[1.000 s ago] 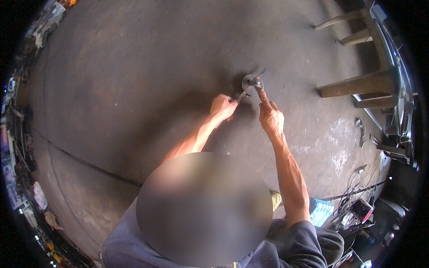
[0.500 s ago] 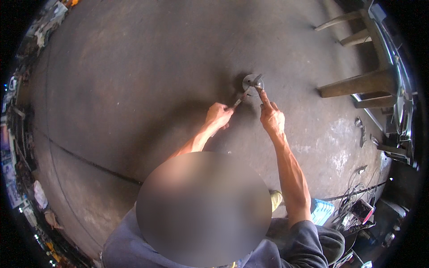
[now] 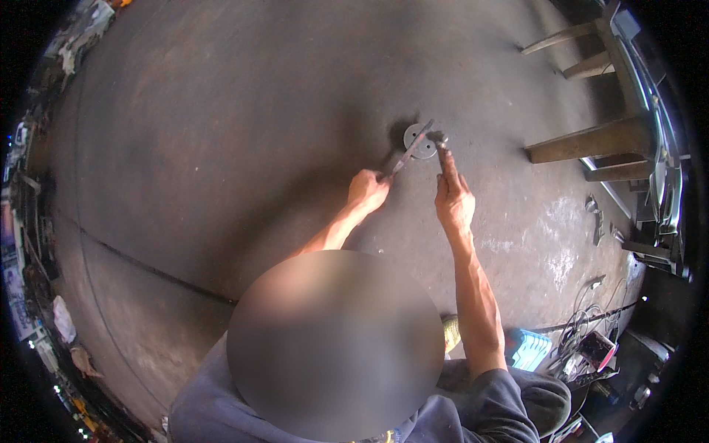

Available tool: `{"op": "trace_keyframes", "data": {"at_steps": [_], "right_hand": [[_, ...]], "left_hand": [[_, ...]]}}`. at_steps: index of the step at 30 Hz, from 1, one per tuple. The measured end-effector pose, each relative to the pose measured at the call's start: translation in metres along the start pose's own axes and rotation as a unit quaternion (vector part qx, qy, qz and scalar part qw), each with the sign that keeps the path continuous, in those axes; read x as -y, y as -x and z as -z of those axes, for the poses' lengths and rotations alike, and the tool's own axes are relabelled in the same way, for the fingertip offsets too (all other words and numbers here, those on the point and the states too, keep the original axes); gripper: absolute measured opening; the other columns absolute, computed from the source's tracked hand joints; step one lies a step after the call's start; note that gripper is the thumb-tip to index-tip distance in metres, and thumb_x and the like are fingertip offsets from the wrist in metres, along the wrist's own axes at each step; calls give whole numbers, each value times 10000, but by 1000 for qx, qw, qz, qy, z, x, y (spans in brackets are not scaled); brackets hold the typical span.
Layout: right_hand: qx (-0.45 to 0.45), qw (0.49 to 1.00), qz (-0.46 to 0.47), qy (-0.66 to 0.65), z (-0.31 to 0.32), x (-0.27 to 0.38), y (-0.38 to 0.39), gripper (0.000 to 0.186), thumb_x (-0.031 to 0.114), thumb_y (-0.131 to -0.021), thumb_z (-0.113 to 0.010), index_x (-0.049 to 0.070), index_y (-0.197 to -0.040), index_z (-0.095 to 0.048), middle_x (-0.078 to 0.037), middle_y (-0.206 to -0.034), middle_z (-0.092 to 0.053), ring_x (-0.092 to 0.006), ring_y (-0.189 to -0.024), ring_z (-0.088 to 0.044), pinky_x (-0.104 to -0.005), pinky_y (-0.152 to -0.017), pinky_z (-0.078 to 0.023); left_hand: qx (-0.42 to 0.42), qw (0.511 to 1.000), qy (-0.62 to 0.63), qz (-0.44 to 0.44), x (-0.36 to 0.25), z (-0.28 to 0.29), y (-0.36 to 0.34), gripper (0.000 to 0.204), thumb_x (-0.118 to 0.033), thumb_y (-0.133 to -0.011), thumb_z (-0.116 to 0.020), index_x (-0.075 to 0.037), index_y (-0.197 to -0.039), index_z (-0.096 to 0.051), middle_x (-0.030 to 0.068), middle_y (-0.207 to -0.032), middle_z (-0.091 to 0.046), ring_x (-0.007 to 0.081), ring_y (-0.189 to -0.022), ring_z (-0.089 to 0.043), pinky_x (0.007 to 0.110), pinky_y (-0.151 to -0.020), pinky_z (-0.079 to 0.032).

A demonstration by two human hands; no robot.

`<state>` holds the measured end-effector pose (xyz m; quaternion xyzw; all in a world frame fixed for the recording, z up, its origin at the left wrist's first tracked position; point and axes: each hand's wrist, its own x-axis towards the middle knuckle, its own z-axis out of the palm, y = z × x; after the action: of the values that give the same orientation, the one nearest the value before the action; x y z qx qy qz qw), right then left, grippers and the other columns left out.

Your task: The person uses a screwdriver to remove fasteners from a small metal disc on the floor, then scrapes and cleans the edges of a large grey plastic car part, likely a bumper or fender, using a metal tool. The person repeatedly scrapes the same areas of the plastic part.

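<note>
A round grey metal disc with small holes (image 3: 418, 150) lies on the concrete floor (image 3: 258, 111). My left hand (image 3: 369, 190) is closed on a long, narrow flat metal bar (image 3: 406, 159), which slants up and right across the disc. My right hand (image 3: 455, 196) grips a short tool that looks like a hammer (image 3: 442, 142), its head just right of the disc. What lies under the fingers of both hands is hidden.
A dark table-like frame with legs (image 3: 561, 144) stands at the right. Metal offcuts (image 3: 595, 218), tangled cables (image 3: 580, 328), a blue case (image 3: 528, 347) and a red-rimmed can (image 3: 597, 348) lie at the lower right. Mixed clutter (image 3: 22, 280) runs along the left edge.
My right hand and the hammer head have moved right, off the disc's middle, uncovering its holes. My left hand and bar have shifted slightly over the last second, first back, then right.
</note>
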<state>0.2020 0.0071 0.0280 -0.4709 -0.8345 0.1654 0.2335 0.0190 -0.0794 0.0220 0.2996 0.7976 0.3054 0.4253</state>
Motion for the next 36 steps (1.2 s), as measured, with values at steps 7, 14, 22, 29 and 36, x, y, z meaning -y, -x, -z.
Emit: {"op": "trace_keyframes", "data": {"at_steps": [7,14,22,29,36], "right_hand": [[90,992,12,92,-19,-10,12,567,157,-927,-579,305,-1445,-403,-148,-788,-631,-265,-609,-658,-392,-500,-558],[116,991,11,70,-11,-9,-23,620,167,-942,-542,305,-1493,-294,-241,-846,-665,-337,-665,-687,-433,-539,-561],[125,985,-32,115,-15,-13,-36,693,158,-915,-551,295,-1512,-226,-202,-735,-667,-320,-569,-664,-446,-469,-531],[114,980,-128,-97,11,-23,56,576,278,-904,-573,249,-1449,-389,-260,-1115,-633,-398,-881,-662,-466,-762,-544],[166,919,-355,44,137,-110,100,481,399,-872,-628,204,-1308,-564,-148,-965,-701,-323,-891,-678,-442,-791,-530]], "left_hand": [[-33,998,-31,-52,4,-24,-37,304,-259,-833,-602,30,-851,-696,266,-811,-670,419,-815,-670,486,-749,-518],[-10,999,-33,-21,-12,-17,-30,330,-289,-851,-602,25,-879,-698,256,-841,-676,417,-855,-664,483,-773,-516],[27,999,-5,16,-5,-17,-25,317,-290,-866,-594,9,-863,-699,236,-822,-683,396,-851,-675,477,-761,-517],[74,985,151,-42,-5,-14,-20,226,-130,-907,-550,15,-1034,-667,92,-783,-669,161,-633,-631,315,-566,-519],[211,929,293,-81,-37,11,8,302,-49,-878,-469,-32,-1167,-556,58,-887,-579,144,-691,-586,288,-599,-475]]}}
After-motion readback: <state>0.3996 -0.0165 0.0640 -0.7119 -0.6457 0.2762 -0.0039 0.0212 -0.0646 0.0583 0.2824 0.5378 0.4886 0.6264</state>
